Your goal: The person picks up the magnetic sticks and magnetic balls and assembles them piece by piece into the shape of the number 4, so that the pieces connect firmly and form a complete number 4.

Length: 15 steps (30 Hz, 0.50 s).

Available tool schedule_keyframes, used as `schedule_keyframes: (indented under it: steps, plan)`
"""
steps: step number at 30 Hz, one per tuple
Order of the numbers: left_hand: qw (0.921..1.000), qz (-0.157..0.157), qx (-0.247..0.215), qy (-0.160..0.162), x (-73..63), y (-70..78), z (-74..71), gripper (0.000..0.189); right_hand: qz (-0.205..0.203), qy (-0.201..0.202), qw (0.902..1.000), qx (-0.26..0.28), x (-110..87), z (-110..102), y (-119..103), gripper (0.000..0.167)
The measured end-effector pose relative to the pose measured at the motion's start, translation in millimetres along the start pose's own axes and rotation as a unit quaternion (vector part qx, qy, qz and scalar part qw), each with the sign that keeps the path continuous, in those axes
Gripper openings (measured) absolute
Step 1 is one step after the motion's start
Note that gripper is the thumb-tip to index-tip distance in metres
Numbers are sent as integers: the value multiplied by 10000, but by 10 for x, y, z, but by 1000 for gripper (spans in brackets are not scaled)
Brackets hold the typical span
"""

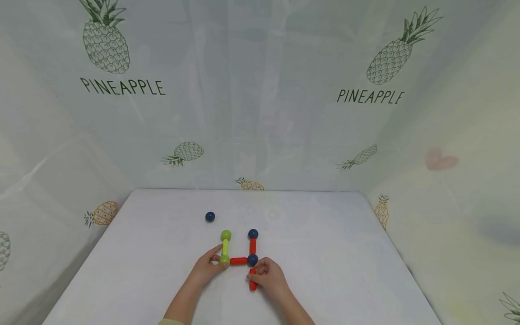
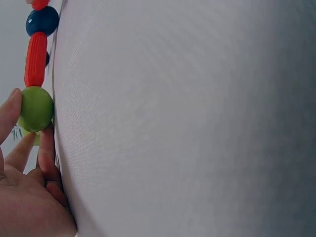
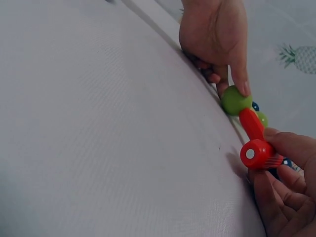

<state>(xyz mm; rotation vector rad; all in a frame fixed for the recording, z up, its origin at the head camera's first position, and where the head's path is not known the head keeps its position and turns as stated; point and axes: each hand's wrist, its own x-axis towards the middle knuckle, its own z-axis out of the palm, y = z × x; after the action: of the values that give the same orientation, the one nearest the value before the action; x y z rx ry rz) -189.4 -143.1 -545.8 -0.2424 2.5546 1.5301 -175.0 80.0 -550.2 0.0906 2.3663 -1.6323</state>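
On the white table lies a joined frame of balls and rods. My left hand [image 1: 206, 267] grips its near green ball [image 2: 36, 109] between thumb and fingers. A yellow-green rod [image 1: 225, 248] runs from that ball to another green ball [image 1: 225, 234]. Sideways, a red rod [image 1: 239, 261] links it to a blue ball [image 1: 253, 260], from which a second red rod [image 1: 253, 246] leads to a far blue ball [image 1: 253, 233]. My right hand [image 1: 271, 277] pinches a third red rod [image 3: 256, 154], white-dotted at its end, just short of the near blue ball.
A loose dark blue ball [image 1: 210, 216] lies beyond the frame, to the left. Pale curtains [image 1: 260, 113] printed with pineapples rise behind the table [image 1: 345, 253] and along both sides.
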Motion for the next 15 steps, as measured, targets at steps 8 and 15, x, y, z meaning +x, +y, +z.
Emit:
schedule_keyframes:
  steps: [8, 15]
  plan:
    - [9999, 2, -105, -8, -14, 12, -4, 68, -5, 121, 9999, -86, 20, 31, 22, 38]
    - [9999, -74, -86, 1, 1, -14, 13, 68, 16, 178, 9998, -117, 35, 36, 22, 43]
